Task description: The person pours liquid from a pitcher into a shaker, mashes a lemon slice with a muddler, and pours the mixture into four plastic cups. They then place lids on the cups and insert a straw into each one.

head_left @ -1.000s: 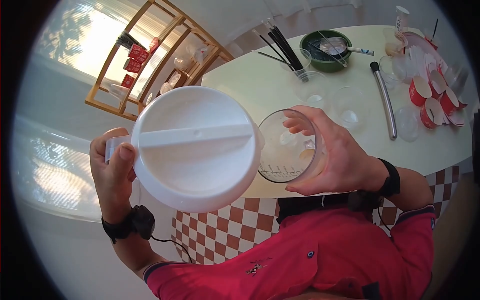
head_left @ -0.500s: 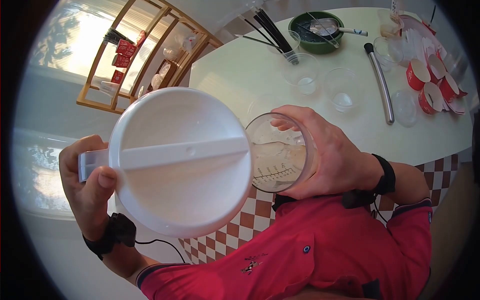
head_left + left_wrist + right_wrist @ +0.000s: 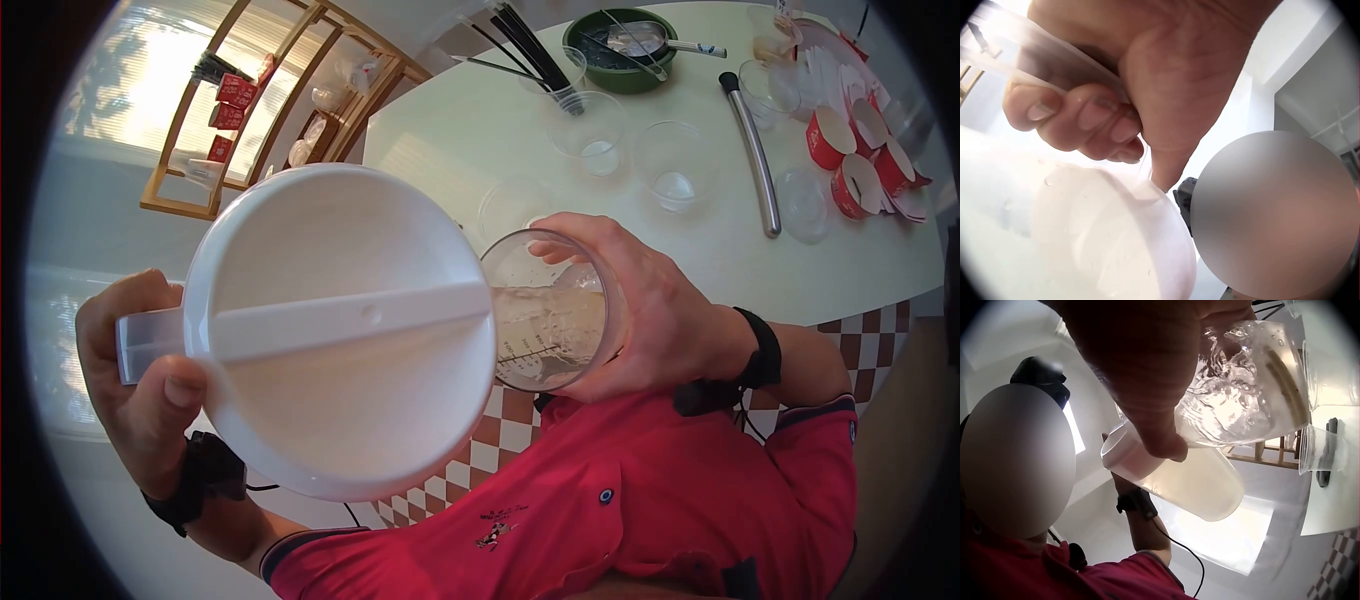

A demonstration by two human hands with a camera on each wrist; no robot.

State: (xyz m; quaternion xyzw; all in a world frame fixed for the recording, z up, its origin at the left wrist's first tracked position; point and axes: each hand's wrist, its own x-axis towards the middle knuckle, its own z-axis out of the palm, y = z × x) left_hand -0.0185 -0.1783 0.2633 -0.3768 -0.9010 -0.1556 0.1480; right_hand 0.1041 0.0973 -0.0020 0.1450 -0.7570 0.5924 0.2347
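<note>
The left hand (image 3: pixel 135 365) grips the handle of a white-lidded pitcher (image 3: pixel 350 330), fingers curled round it; the left wrist view shows the same hand (image 3: pixel 1141 81) above the translucent pitcher body (image 3: pixel 1097 231). Against the pitcher's edge, the right hand (image 3: pixel 650 310) holds a clear measuring cup (image 3: pixel 550 330) with scale marks, its mouth beside the lid. Pale liquid moves inside the cup. From the right wrist view, the pitcher (image 3: pixel 1204 481) is tilted and rippling liquid and a slice-like piece show in the cup (image 3: pixel 1235 394).
On the pale table (image 3: pixel 430 140) are clear plastic cups (image 3: pixel 672 185), a green bowl (image 3: pixel 625 75) with a strainer, black straws (image 3: pixel 530 45) in a cup, a metal muddler (image 3: pixel 755 160) and red paper cups (image 3: pixel 855 185). A wooden shelf (image 3: pixel 180 208) stands at the upper left.
The pitcher has moved left and lower in the head view and looks larger. The cup has shifted slightly left, and the pale liquid in it has risen.
</note>
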